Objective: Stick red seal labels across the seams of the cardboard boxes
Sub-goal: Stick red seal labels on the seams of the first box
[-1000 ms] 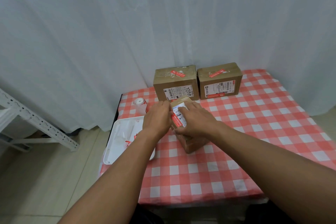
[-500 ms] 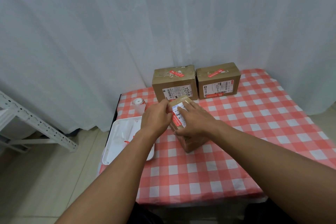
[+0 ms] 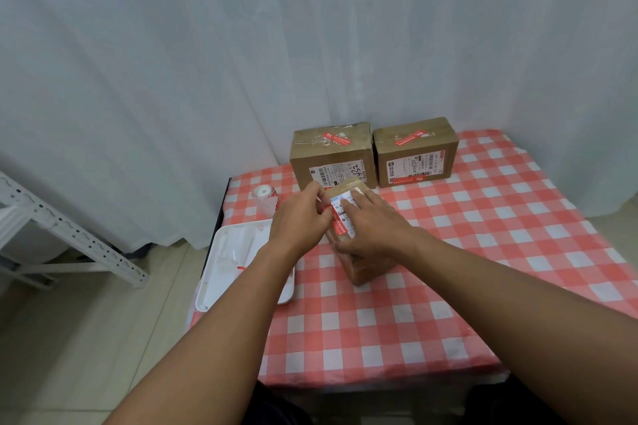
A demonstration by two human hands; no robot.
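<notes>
1. Mostly hidden under both hands: near box, only its top edge, a white shipping slip and the lower front corner showing.
2. Hard to read: print on the slip and on the red label; label partly covered by fingers.
3. Cut off by the left arm: white tray at the counter's left edge, hanging over it, with a red scrap inside.
4. Brown cardboard, taped and creased: left box and right box at the back against the white curtain, side by side, each with a red strip across the top seam.
5. Glossy red-and-white check cloth over the counter; small label roll standing behind the tray.
6. Left hand: fingers curled, pinching the label's upper end at the near box's left top edge.
7. Right hand: fingers flat, pressing down on the near box's top, thumb against its front face.
8. Label lying between the two hands, on the near box's slip.
</notes>
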